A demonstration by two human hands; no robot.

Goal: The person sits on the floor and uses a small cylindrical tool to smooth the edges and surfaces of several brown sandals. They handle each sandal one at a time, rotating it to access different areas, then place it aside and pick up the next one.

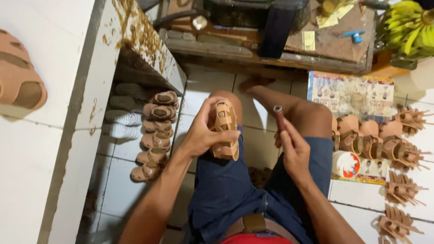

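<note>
Steadied on my knee, my left hand point(203, 133) gripped the tan sandal point(224, 131) while my right hand point(294, 151) closed round a small metal-tipped tool point(279, 118), tip up.

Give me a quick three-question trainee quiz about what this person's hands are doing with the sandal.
1. True or false: the left hand holds a tan sandal upper against the knee.
2. What does the right hand hold? A) scissors B) a dark cylindrical tool C) a brush
3. Where is the row of finished sandals: to the person's left or right?

Key: 1 true; 2 B; 3 left, stacked on the tiled floor beside the white bench.
</note>
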